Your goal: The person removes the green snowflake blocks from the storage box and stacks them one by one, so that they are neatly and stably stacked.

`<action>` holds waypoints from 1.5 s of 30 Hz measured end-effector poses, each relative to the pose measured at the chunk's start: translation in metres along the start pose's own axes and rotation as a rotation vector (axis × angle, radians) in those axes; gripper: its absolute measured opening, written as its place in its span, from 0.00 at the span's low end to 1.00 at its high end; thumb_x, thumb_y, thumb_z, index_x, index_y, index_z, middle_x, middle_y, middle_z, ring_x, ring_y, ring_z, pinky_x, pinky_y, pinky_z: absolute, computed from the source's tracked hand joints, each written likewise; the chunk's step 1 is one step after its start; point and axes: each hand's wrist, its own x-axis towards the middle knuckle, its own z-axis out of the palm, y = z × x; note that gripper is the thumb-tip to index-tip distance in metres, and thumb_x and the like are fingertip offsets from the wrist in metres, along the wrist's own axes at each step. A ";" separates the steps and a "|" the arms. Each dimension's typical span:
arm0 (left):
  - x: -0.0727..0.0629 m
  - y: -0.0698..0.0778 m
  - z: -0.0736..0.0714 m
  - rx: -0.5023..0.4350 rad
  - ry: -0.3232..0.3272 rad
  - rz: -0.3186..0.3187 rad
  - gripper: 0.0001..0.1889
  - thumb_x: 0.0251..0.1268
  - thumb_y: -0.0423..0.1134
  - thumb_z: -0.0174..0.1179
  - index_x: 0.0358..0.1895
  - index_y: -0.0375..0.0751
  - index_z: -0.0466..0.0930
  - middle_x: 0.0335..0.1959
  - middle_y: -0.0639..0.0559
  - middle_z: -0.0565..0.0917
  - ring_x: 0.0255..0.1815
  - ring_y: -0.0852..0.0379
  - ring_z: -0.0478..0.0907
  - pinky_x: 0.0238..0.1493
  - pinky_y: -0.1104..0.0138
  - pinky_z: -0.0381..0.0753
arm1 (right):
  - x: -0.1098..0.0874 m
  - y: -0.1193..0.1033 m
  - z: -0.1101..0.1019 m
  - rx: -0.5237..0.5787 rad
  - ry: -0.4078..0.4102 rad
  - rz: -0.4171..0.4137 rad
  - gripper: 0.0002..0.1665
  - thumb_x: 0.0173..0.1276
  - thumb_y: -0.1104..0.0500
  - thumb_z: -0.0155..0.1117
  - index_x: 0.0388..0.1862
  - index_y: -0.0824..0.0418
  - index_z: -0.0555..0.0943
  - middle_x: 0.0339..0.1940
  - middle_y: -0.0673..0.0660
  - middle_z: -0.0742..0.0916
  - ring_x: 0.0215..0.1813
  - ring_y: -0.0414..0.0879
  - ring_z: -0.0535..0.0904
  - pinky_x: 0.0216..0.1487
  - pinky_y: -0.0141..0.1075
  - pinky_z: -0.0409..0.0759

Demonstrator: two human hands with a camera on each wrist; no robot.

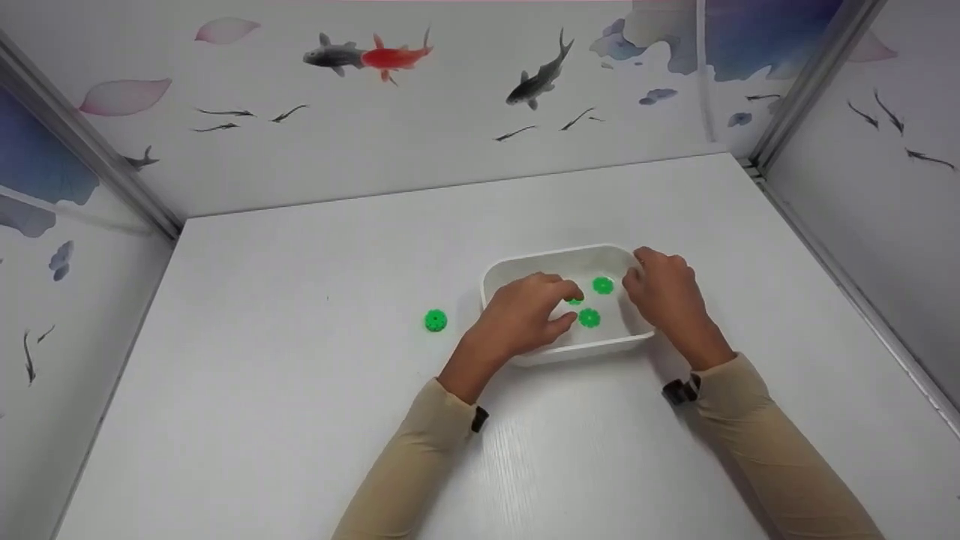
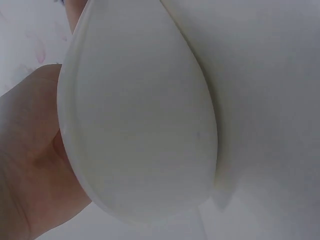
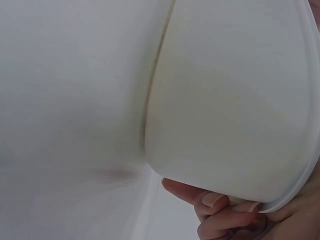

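Observation:
A white plastic basin (image 1: 574, 350) with rounded corners stands on the table. Inside lie green flower-shaped pieces, one (image 1: 603, 285) near the far side and another (image 1: 589, 318) closer to me. My left hand (image 1: 529, 311) reaches over the left part of the basin, thumb and index finger apart, with a third green piece (image 1: 574, 301) partly hidden at the index fingertip. At the right end my right hand (image 1: 667, 289) grips the basin's rim; its curled fingers (image 3: 227, 217) show against the outer wall in the right wrist view.
A round green piece (image 1: 436, 320) lies on the white table (image 1: 300, 390), left of the basin. A panel (image 1: 442, 142) printed with fish rises along the table's back edge, and further panels stand at both sides.

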 end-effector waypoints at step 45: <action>0.037 0.010 0.035 -0.004 -0.143 -0.115 0.06 0.70 0.40 0.74 0.45 0.47 0.94 0.45 0.54 0.87 0.40 0.62 0.78 0.40 0.68 0.82 | 0.001 0.002 0.002 -0.006 0.030 -0.021 0.16 0.78 0.62 0.56 0.53 0.73 0.83 0.34 0.69 0.88 0.32 0.55 0.75 0.34 0.47 0.75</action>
